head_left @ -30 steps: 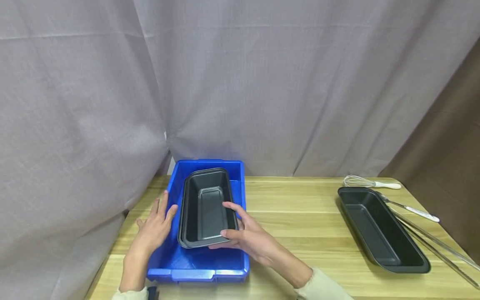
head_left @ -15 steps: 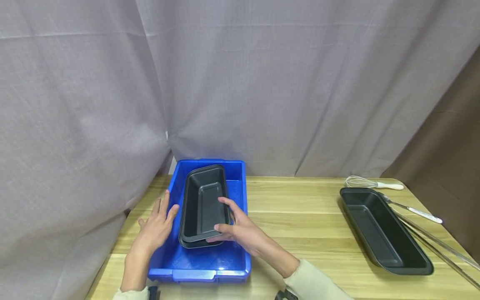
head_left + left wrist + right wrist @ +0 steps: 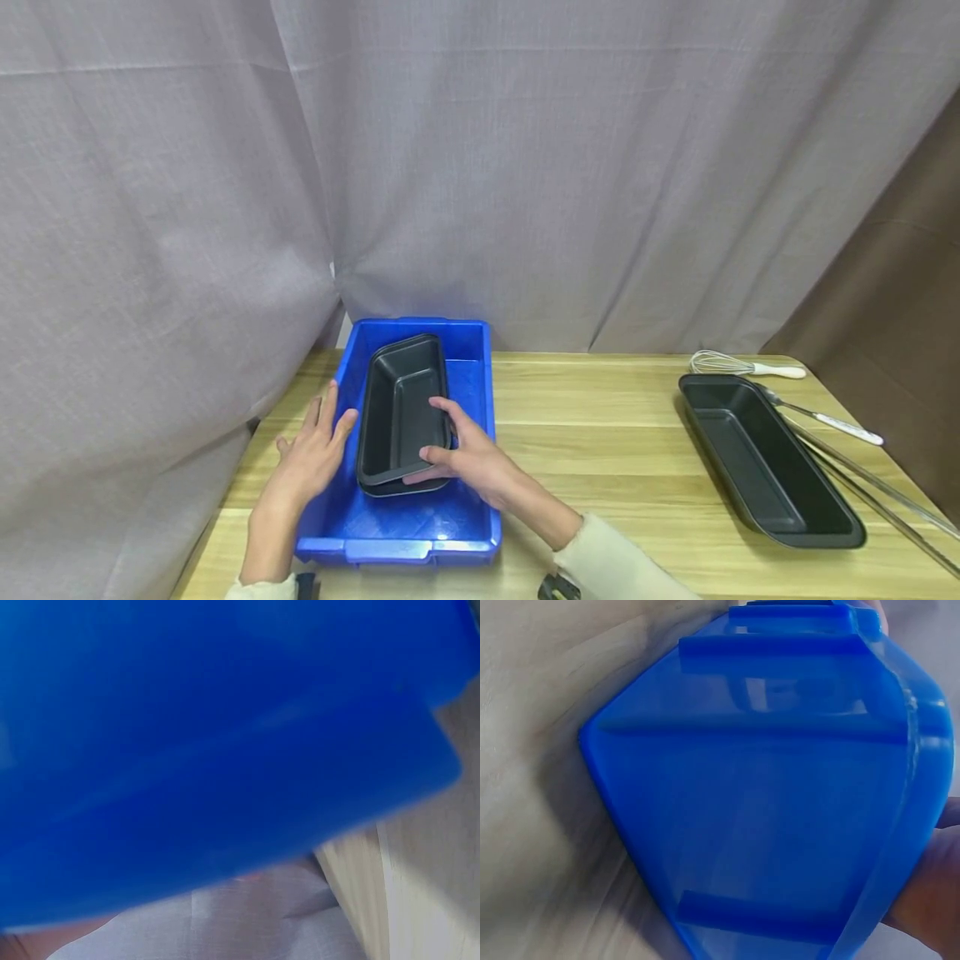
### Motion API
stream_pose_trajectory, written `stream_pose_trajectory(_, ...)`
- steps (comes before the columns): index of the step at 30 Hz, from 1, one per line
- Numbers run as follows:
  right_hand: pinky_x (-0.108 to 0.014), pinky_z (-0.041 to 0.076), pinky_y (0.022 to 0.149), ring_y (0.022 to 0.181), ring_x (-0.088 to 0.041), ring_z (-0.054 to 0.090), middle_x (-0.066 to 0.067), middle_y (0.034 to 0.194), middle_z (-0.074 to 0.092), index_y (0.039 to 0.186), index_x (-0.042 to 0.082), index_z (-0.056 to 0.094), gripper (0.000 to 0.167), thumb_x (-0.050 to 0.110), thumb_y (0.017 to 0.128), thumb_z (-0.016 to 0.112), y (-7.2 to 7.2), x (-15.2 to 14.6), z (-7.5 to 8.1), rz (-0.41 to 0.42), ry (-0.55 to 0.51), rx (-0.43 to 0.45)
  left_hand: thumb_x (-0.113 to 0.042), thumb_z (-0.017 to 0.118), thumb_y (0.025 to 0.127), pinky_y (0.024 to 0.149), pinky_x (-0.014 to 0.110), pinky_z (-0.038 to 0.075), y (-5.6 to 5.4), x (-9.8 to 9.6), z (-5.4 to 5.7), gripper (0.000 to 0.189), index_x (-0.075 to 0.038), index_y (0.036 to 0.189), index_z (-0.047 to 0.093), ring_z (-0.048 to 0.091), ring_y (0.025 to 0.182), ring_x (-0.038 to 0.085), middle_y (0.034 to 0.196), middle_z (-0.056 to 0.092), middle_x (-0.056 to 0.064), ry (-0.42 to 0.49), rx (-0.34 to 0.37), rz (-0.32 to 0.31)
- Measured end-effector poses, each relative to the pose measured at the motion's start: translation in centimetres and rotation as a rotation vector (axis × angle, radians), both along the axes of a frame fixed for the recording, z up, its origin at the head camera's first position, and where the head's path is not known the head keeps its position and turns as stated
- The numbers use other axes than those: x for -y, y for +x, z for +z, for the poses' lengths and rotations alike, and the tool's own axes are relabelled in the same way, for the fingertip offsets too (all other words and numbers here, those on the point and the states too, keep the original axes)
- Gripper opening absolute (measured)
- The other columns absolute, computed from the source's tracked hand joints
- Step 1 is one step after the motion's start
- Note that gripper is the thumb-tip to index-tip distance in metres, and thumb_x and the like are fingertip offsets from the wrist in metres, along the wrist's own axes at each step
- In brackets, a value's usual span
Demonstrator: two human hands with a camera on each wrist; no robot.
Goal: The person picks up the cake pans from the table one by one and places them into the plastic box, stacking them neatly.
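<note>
Pan (image 3: 412, 408), one in right grip (image 3: 474, 462), one bin (image 3: 388, 551)

Around the head view's centre, smooth, glossy blue plastic forms the bin (image 3: 386, 550) at 7 o'clock; inside it, the stacked loaf pans (image 3: 405, 408) look like dark metal with a satin-matt coat, as does the lone pan (image 3: 772, 458) at 4 o'clock. Shiny wire and smooth white handle make the whisk (image 3: 750, 368). The counter (image 3: 585, 433) is wood-grained with a soft sheen; at 12 o'clock the grey curtain (image 3: 525, 183) is matt, creased woven cloth
</note>
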State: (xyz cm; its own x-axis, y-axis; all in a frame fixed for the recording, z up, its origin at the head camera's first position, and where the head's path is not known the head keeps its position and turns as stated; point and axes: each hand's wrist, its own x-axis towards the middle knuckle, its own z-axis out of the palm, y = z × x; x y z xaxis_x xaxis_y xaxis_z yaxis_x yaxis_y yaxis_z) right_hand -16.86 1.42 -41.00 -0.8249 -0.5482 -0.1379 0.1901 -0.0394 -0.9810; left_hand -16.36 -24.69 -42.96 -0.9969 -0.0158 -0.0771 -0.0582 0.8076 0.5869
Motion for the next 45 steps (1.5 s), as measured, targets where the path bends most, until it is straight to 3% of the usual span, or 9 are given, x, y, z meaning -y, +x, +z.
stream_pose_trajectory(6,-0.066,0.024,0.131,0.085,-0.039,0.084,-0.024,0.083,0.081,0.166,0.006,0.037,0.071,0.001,0.104,0.07,0.6,0.5,0.1,-0.041,0.27,-0.198,-0.052,0.023,0.12,0.114,0.095,-0.001,0.0,0.0,0.1,0.077,-0.004,0.176,-0.001,0.016,0.163,0.06,0.176,0.007,0.042,0.009,-0.003,-0.007)
stream_pose_trajectory(11,-0.066,0.025,0.13,0.077,-0.03,0.084,-0.014,0.072,0.08,0.167,0.008,0.036,0.073,0.001,0.104,0.072,1.0,0.8,-0.1,-0.04,0.372,-0.279,-0.052,0.023,0.12,0.115,0.095,-0.002,0.0,0.0,0.1,0.077,-0.005,0.176,-0.001,0.016,0.164,0.058,0.177,0.008,0.039,0.022,-0.001,-0.01)
stream_pose_trajectory(13,-0.066,0.022,0.131,0.074,-0.027,0.084,-0.017,0.074,0.08,0.168,0.007,0.035,0.074,0.001,0.104,0.072,1.0,0.9,0.0,-0.036,0.404,-0.298,-0.051,0.023,0.12,0.115,0.095,-0.002,0.1,0.0,0.1,0.076,-0.005,0.176,-0.001,0.016,0.164,0.058,0.177,0.008,0.038,0.027,-0.004,-0.008)
stream_pose_trajectory(16,-0.065,0.014,0.135,0.067,-0.024,0.082,-0.034,0.128,0.075,0.169,0.005,0.033,0.077,0.002,0.104,0.073,1.1,1.0,0.1,-0.043,0.451,-0.325,-0.052,0.023,0.12,0.115,0.094,-0.003,0.1,-0.1,0.1,0.076,-0.006,0.176,-0.002,0.015,0.164,0.057,0.178,0.007,0.037,0.03,0.004,-0.006)
stream_pose_trajectory(20,-0.064,0.007,0.136,0.062,-0.019,0.079,-0.037,0.178,0.009,0.171,0.003,0.029,0.081,0.004,0.104,0.073,1.3,1.1,0.4,-0.052,0.524,-0.362,-0.051,0.023,0.12,0.116,0.093,-0.005,0.2,-0.1,0.2,0.076,-0.007,0.176,-0.003,0.014,0.164,0.058,0.179,0.007,0.036,0.03,0.018,-0.007)
stream_pose_trajectory(33,-0.053,0.035,0.128,0.057,-0.011,0.073,-0.039,0.178,0.0,0.174,0.002,0.021,0.085,0.009,0.107,0.072,1.3,1.5,1.3,-0.009,0.722,-0.362,-0.053,0.031,0.12,0.115,0.095,-0.001,0.2,-0.2,0.1,0.08,-0.005,0.176,0.001,0.02,0.16,0.064,0.178,0.006,0.039,-0.072,-0.016,0.001)
stream_pose_trajectory(37,-0.045,0.062,0.095,0.058,-0.017,0.075,-0.039,0.177,0.0,0.173,-0.002,0.021,0.083,0.0,0.106,0.069,1.3,1.6,1.1,0.009,0.756,-0.368,-0.053,0.032,0.119,0.115,0.094,-0.003,0.2,-0.4,0.1,0.08,-0.005,0.176,0.002,0.016,0.158,0.07,0.178,0.002,0.039,-0.112,-0.01,0.009)
stream_pose_trajectory(43,-0.05,0.062,0.097,0.133,-0.055,0.064,-0.044,0.174,0.009,0.167,-0.011,0.031,0.078,-0.012,0.099,0.067,1.7,1.5,0.7,0.049,0.875,-0.515,-0.053,0.033,0.119,0.116,0.094,-0.001,0.1,-0.4,0.0,0.08,-0.005,0.176,0.005,0.017,0.157,0.071,0.177,0.004,0.04,-0.126,-0.022,0.019)
stream_pose_trajectory(45,-0.047,0.062,0.095,0.133,-0.055,0.064,-0.044,0.174,0.011,0.166,-0.012,0.032,0.076,-0.012,0.099,0.067,1.7,1.5,0.6,0.05,0.88,-0.53,-0.053,0.033,0.119,0.117,0.094,0.0,0.1,-0.4,0.0,0.079,-0.005,0.176,0.005,0.017,0.157,0.071,0.177,0.005,0.04,-0.122,-0.024,0.021)
